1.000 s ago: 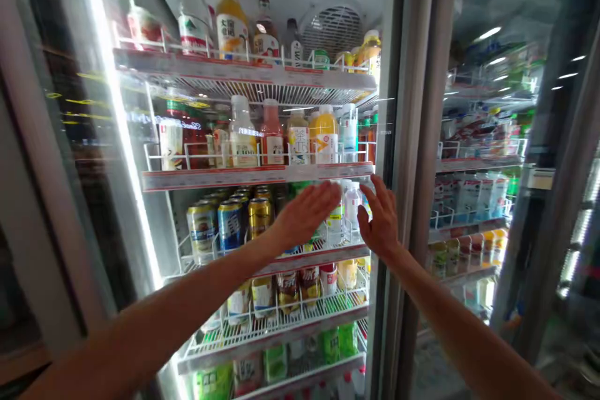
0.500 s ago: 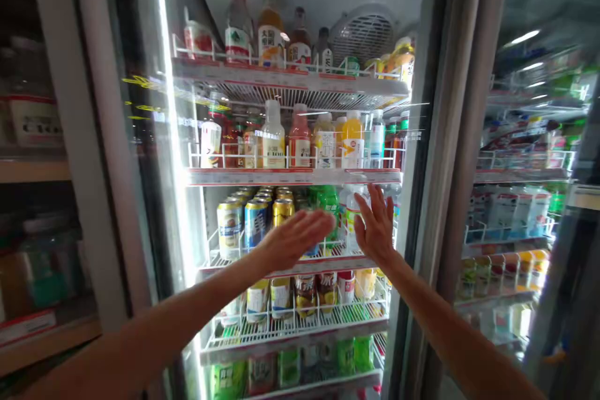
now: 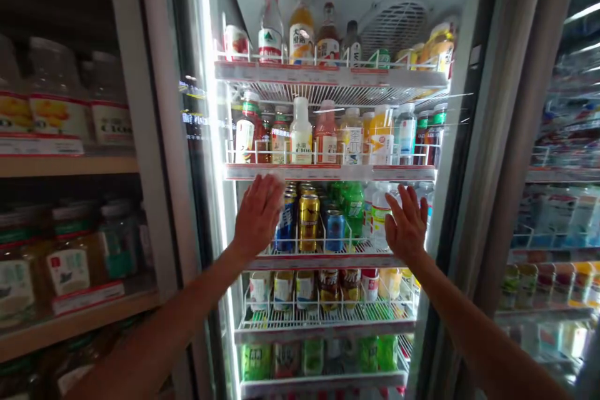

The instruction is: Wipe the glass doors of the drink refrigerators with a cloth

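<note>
Both of my hands lie flat on the glass door [image 3: 462,156] of a lit drinks fridge, fingers stretched up and apart. My left hand [image 3: 257,212] rests over the left end of the third shelf, in front of the blue and gold cans [image 3: 308,219]. In front of the white and clear bottles [image 3: 380,212] at that shelf's right end sits my right hand [image 3: 407,225]. Neither hand holds anything. Green bottles [image 3: 352,203] stand between the two hands, behind the glass.
Wire shelves above and below hold juice bottles [image 3: 300,131] and small cartons [image 3: 304,287]. Left of the fridge, wooden shelves [image 3: 70,165] carry large jars. A second glass-door fridge [image 3: 562,212] stands to the right, beyond the grey door post [image 3: 520,137].
My left hand has slid left across the glass, from the shelf's middle to its left end, so the hands are further apart. The view has swung left, revealing the jar shelves.
</note>
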